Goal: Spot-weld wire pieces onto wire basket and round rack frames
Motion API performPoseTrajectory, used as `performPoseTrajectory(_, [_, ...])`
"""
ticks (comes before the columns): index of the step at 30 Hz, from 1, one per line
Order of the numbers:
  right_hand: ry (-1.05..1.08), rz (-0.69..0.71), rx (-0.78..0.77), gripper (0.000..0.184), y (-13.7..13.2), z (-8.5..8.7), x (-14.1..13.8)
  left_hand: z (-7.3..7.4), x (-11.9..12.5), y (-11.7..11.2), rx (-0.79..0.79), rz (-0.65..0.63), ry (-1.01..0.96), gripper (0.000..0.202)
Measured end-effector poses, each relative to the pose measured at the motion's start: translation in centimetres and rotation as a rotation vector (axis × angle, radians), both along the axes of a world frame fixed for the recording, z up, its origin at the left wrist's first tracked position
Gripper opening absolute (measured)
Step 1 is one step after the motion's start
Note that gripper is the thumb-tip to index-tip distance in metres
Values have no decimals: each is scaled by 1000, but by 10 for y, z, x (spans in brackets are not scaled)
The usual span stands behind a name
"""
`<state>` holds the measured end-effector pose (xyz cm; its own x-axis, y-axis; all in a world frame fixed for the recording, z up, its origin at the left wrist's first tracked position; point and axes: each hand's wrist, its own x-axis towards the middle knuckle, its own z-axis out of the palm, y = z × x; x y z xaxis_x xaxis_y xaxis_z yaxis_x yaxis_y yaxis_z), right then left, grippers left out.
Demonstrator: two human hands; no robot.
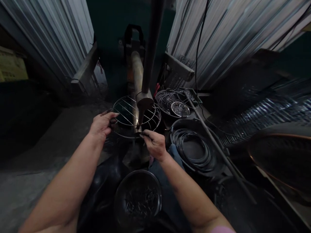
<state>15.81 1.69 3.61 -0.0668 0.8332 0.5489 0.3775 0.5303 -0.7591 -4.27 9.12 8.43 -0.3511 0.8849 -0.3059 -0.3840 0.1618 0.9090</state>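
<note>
Head: left fingers (113,115) on wire rack (125,112)

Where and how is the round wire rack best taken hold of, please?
Probably at the left part of the rim of the round wire rack, coming from the person's left, where the left grip is. The rim is thin and curved, which suits a pinch, and this part stands clear of the pointed metal tip at the near edge.

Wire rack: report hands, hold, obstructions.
Left hand gripping wire rack by rim. Right hand near lower bar's end, hold unclear. Upper bar blocks part of rack from view.
</note>
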Motion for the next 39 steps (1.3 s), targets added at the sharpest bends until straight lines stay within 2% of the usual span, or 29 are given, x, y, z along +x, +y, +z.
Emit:
performPoseTrajectory(7, [36,-21,25,18,2,1,0,-3,0,6,-5,15,44,28])
performPoseTrajectory(10, [131,1,-47,16,2,1,-1,-1,-1,5,-18,3,57,26])
performPoseTrajectory(13, [385,-33,-235,11,-3,5,-1,6,-7,0,-10,-80,66,21])
performPoseTrajectory(16, [722,-184,-357,16,-14,6,2,15,-14,2,-3,-172,-13,14])
performPoseTrajectory(19, [834,-243,-411,18,-27,1,10,18,-14,11,1,-160,-33,13])
performPoseTrajectory(22, [830,-237,-472,20,-39,-3,17,15,-12,15,-10,-155,-12,20])
performPoseTrajectory(24, [817,-245,-456,21,-44,0,19,10,-12,9,-23,-145,-26,22])
performPoseTrajectory(29, [726,-150,-352,18,-47,15,-4,-7,-4,-36,14,26,-81,29])
performPoseTrajectory(33, [543,-65,-315,20,-47,15,-31,-14,19,-69,99,155,-142,38])
performPoseTrajectory(36, [357,-110,-305,18,-42,10,-37,-12,32,-79,116,198,-191,43])
performPoseTrajectory(39, [305,-151,-334,18,-33,12,-34,-10,39,-79,134,221,-222,46])
